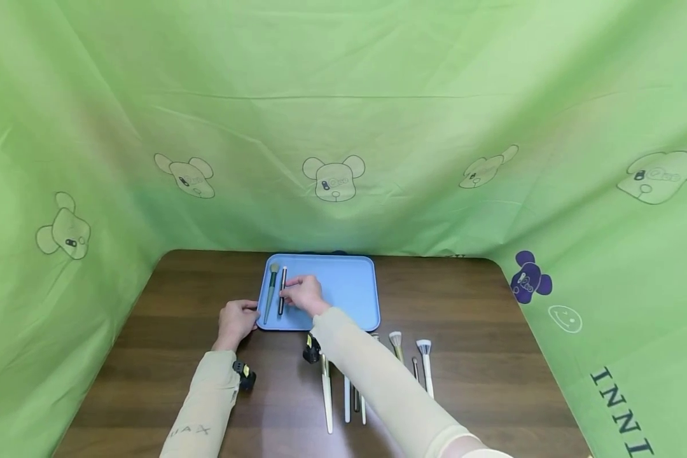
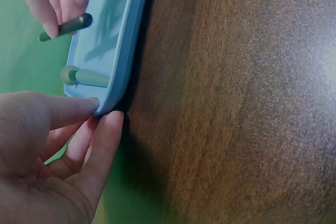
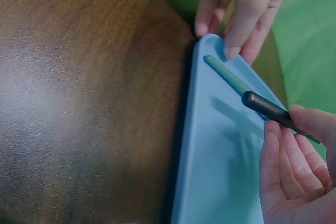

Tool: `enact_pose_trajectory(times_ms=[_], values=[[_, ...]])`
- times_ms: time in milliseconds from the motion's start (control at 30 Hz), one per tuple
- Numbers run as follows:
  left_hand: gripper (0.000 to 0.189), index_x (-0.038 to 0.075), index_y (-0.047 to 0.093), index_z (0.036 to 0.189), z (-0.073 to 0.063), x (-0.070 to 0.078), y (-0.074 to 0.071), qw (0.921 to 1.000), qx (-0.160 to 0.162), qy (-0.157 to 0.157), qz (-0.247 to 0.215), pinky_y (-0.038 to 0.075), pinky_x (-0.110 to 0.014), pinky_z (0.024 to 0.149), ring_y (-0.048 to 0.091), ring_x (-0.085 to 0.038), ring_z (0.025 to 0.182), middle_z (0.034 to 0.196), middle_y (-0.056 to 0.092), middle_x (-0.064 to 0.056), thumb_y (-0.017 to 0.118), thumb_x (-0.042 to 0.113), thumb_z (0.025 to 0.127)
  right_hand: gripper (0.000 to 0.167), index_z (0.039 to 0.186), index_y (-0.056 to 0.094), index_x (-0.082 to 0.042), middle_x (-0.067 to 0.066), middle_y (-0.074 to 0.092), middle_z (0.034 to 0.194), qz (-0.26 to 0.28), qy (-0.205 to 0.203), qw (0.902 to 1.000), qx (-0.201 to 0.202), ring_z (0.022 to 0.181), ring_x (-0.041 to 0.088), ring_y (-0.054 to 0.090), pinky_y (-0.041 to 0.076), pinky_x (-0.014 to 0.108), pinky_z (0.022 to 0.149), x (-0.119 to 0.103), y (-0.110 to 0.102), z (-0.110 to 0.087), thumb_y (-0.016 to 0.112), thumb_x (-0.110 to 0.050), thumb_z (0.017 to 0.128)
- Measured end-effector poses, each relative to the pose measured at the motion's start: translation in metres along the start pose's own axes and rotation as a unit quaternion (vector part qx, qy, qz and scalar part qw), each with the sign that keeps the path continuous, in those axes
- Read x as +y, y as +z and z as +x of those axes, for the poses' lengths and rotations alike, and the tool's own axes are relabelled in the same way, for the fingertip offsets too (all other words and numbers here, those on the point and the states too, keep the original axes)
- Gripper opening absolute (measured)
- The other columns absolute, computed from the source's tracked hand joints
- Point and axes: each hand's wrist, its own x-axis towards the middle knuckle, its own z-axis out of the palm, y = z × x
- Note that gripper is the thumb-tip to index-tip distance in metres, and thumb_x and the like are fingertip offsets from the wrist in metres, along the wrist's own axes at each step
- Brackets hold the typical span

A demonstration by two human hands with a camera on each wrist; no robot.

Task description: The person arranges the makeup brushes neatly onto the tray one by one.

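My left hand (image 1: 237, 323) pinches the near left corner of a light blue tray (image 1: 349, 292), thumb over the rim and fingers beneath, as the left wrist view shows. Over the tray's left side my right hand (image 1: 303, 294) holds a slim dark-handled makeup brush (image 3: 269, 109) between thumb and fingertips. In the right wrist view its rounded handle end points toward the left hand. A green-handled makeup brush (image 1: 271, 291) lies in the tray along the left edge, its bristle head at the far end. The dark brush is beside it, roughly parallel, and appears raised above the tray floor.
Several makeup brushes lie on the wooden table (image 1: 464, 299) near the right forearm, which partly covers them. Among them are a white-handled brush (image 1: 426, 366) and a brush with a long pale handle (image 1: 327, 397). A green printed cloth (image 1: 332, 127) surrounds the table's back and sides.
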Motion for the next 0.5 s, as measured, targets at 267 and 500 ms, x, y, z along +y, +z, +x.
enact_pose_trajectory(times_ms=[267,500], values=[[0.028,-0.003,0.074,0.118,0.000,0.004,0.002,1.0000,0.003,-0.001,0.006,0.050,-0.023,0.053,0.065,-0.012,0.058,0.090,0.075,-0.013,0.068,0.004,0.092,0.019,0.097,0.075,-0.002,0.005,0.070,0.070,-0.022,0.005,0.9997,0.008,0.059,0.018,0.069,0.058,0.030,0.057,0.010,0.011,0.001,0.085,-0.002,0.080],[0.028,-0.003,0.073,0.118,0.000,0.001,0.000,0.9999,0.005,-0.005,0.008,0.050,-0.024,0.053,0.064,-0.012,0.058,0.087,0.075,-0.012,0.068,0.004,0.092,0.017,0.092,0.075,-0.001,0.004,0.068,0.065,-0.045,-0.005,0.9988,0.016,0.056,0.017,0.069,0.057,0.027,0.053,0.019,0.019,-0.001,0.087,-0.003,0.079]])
